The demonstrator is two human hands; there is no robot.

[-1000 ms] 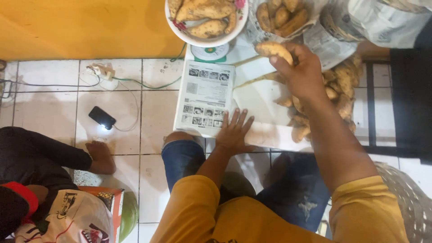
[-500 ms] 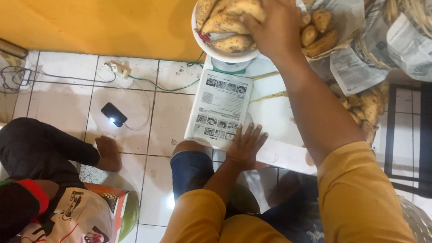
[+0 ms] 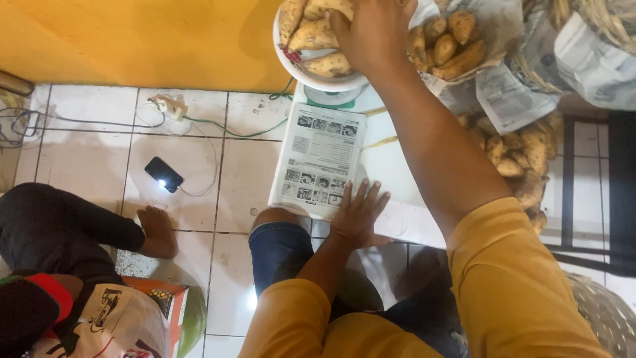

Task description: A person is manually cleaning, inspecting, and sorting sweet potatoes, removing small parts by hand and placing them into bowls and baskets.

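Note:
My right hand reaches forward and lies palm down on the sweet potatoes heaped in a white bowl. The bowl stands on a small green and white scale. The back of the hand hides whether its fingers grip a tuber. My left hand rests flat with fingers spread on a white sheet, at the near edge of a printed newspaper page on the tiled floor. It holds nothing. My knee in blue jeans is just left of it.
More sweet potatoes lie on newspaper at the back right, and a loose pile lies on the floor to the right. A lit phone on a cable and a plug block lie at left. Another person's bare foot is near left. A woven basket sits at bottom right.
My right hand carried a sweet potato from the right-hand pile leftward to the white bowl and now lies on the heap. My left hand stayed flat on the paper.

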